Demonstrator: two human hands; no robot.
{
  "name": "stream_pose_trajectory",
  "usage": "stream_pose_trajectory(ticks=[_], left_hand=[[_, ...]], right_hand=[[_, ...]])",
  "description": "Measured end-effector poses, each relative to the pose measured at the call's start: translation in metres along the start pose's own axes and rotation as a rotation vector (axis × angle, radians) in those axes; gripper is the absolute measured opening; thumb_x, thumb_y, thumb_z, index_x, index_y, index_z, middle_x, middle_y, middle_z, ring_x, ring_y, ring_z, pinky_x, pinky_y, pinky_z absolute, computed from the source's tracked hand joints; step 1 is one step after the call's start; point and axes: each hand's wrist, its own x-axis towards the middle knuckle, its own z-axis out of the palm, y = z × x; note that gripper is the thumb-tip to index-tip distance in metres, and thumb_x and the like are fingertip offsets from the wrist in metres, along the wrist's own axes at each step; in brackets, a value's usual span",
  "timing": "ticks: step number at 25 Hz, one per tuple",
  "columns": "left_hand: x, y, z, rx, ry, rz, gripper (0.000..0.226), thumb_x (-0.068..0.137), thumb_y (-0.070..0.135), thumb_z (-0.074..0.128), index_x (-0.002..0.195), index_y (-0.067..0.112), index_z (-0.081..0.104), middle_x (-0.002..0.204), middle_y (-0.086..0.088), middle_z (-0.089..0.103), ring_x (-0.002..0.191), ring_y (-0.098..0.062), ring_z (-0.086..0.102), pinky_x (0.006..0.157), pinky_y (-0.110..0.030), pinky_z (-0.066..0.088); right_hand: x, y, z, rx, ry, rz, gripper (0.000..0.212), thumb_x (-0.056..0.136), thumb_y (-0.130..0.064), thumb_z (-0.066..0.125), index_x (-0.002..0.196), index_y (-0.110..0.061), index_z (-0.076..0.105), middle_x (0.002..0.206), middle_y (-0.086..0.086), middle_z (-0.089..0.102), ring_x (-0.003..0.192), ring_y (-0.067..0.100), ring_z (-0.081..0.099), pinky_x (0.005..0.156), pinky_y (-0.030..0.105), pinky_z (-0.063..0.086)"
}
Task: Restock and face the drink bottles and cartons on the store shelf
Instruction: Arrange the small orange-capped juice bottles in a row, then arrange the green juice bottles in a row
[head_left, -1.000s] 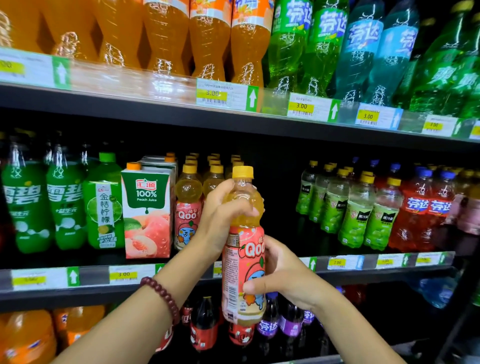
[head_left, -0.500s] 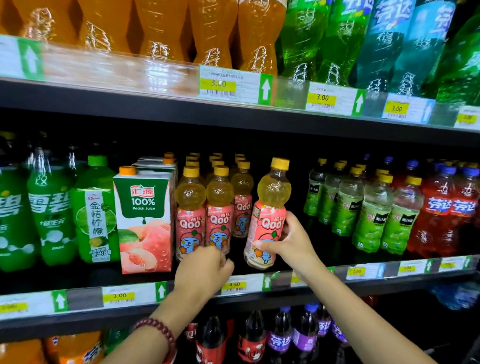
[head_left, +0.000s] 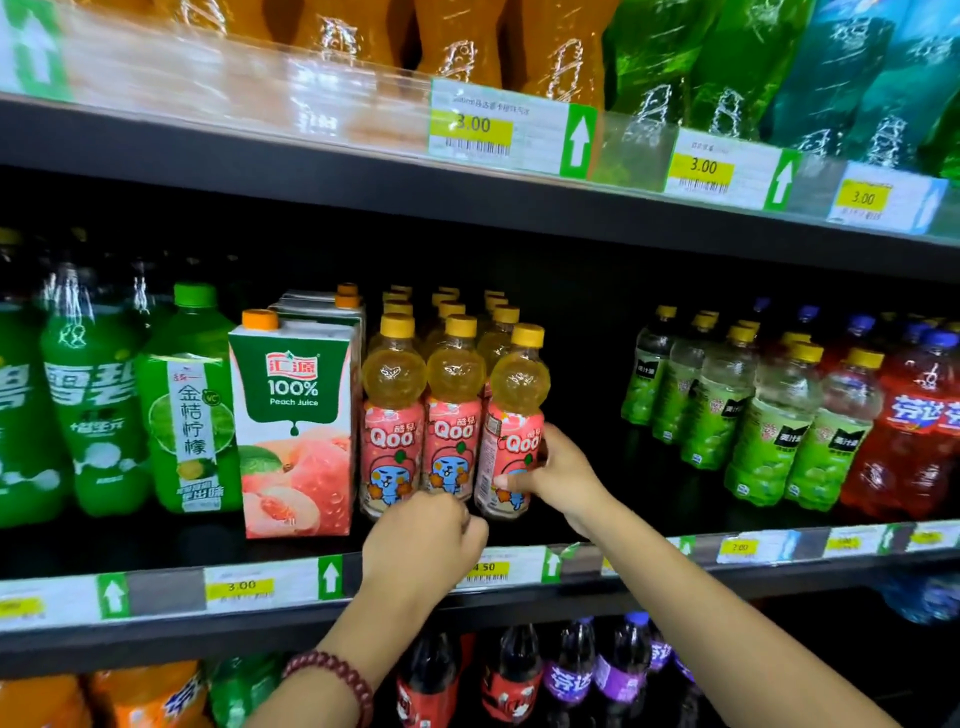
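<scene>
Hands: right hand (head_left: 558, 470) grips Qoo bottle (head_left: 511, 431), dark shelf (head_left: 727, 525)

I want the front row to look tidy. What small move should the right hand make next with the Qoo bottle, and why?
Probably turn it slightly: the right hand grips the rightmost Qoo bottle, whose label looks angled rightward, while the two neighbouring Qoo bottles face forward.

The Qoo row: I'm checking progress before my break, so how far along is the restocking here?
Done: two front Qoo bottles stand upright beside the peach juice carton, labels forward. In hand: the right hand grips a third Qoo bottle at the row's right end, label angled slightly left; the left hand is at the row's base. Left: squaring it and filling the dark gap beside it.
</scene>
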Motion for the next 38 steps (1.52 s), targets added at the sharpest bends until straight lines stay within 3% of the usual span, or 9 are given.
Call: stream_pose_trajectory(ticks=[5, 10, 17, 21, 23, 26, 29, 33, 38], left_hand=[[-0.004, 0.002, 0.001, 0.035, 0.039, 0.000, 0.035, 0.088, 0.034, 0.042, 0.062, 0.012, 0.046, 0.054, 0.002, 0.039, 0.061, -0.023, 0.047, 0.054, -0.028, 0.032], [-0.002, 0.001, 0.004, 0.047, 0.051, -0.020, 0.037, 0.089, 0.034, 0.041, 0.059, 0.013, 0.042, 0.054, 0.002, 0.039, 0.061, -0.023, 0.046, 0.053, -0.028, 0.031], [0.000, 0.000, 0.006, 0.039, 0.057, -0.018, 0.040, 0.087, 0.033, 0.043, 0.052, 0.014, 0.038, 0.052, 0.001, 0.041, 0.056, -0.022, 0.045, 0.047, -0.029, 0.027], [0.004, 0.000, 0.002, -0.016, -0.050, -0.007, 0.038, 0.086, 0.032, 0.047, 0.053, 0.013, 0.043, 0.054, 0.001, 0.048, 0.059, -0.022, 0.052, 0.049, -0.027, 0.033], [0.011, 0.010, 0.002, 0.001, -0.078, 0.043, 0.039, 0.087, 0.033, 0.049, 0.054, 0.013, 0.042, 0.054, 0.000, 0.043, 0.060, -0.023, 0.050, 0.050, -0.027, 0.031], [0.023, 0.053, 0.010, 0.001, -0.069, 0.172, 0.036, 0.088, 0.033, 0.050, 0.058, 0.013, 0.044, 0.058, -0.003, 0.045, 0.067, -0.028, 0.055, 0.052, -0.028, 0.034], [0.034, 0.104, 0.022, -0.007, -0.045, 0.246, 0.028, 0.087, 0.032, 0.050, 0.065, 0.014, 0.048, 0.077, -0.009, 0.060, 0.085, -0.032, 0.062, 0.062, -0.031, 0.040], [0.045, 0.146, 0.042, -0.004, -0.082, 0.288, 0.029, 0.088, 0.030, 0.048, 0.065, 0.013, 0.049, 0.082, -0.011, 0.064, 0.087, -0.033, 0.063, 0.062, -0.030, 0.039], [0.051, 0.165, 0.065, 0.098, -0.138, 0.384, 0.038, 0.098, 0.033, 0.036, 0.094, 0.008, 0.065, 0.103, -0.017, 0.066, 0.097, -0.037, 0.062, 0.075, -0.036, 0.046]], right_hand=[[0.003, 0.011, 0.005, 0.047, 0.075, 0.046, 0.059, 0.074, 0.001, 0.075, 0.126, -0.009, 0.050, 0.113, 0.006, 0.060, 0.101, 0.016, 0.056, 0.087, 0.031, 0.046], [0.018, 0.024, 0.010, -0.205, 0.115, -0.032, 0.064, 0.071, -0.019, 0.082, 0.123, -0.010, 0.046, 0.123, 0.010, 0.056, 0.113, 0.025, 0.057, 0.095, 0.042, 0.049], [0.027, 0.031, 0.013, -0.306, 0.104, -0.029, 0.062, 0.074, -0.027, 0.079, 0.123, -0.012, 0.046, 0.122, 0.007, 0.057, 0.111, 0.022, 0.057, 0.093, 0.038, 0.050], [0.015, 0.024, -0.004, -0.112, 0.115, 0.048, 0.047, 0.081, -0.035, 0.072, 0.114, -0.007, 0.055, 0.103, 0.004, 0.059, 0.097, 0.017, 0.058, 0.086, 0.035, 0.051], [0.010, 0.028, -0.030, -0.141, 0.168, 0.029, 0.035, 0.084, -0.036, 0.069, 0.102, -0.008, 0.061, 0.091, 0.002, 0.060, 0.089, 0.016, 0.059, 0.083, 0.038, 0.053], [-0.003, 0.043, -0.079, -0.218, 0.271, -0.051, 0.015, 0.085, -0.025, 0.069, 0.082, -0.010, 0.066, 0.070, -0.003, 0.060, 0.066, 0.009, 0.055, 0.068, 0.030, 0.045], [-0.019, 0.055, -0.122, -0.337, 0.354, -0.049, 0.018, 0.086, -0.021, 0.068, 0.090, -0.003, 0.069, 0.079, 0.005, 0.065, 0.074, 0.014, 0.059, 0.071, 0.026, 0.044], [-0.026, 0.066, -0.168, -0.500, 0.461, 0.020, 0.028, 0.088, -0.026, 0.065, 0.104, -0.003, 0.066, 0.097, 0.009, 0.069, 0.092, 0.022, 0.064, 0.080, 0.030, 0.048], [-0.026, 0.077, -0.222, -0.607, 0.682, 0.198, 0.047, 0.085, -0.033, 0.068, 0.117, -0.002, 0.054, 0.111, 0.015, 0.064, 0.103, 0.033, 0.059, 0.078, 0.036, 0.044]])
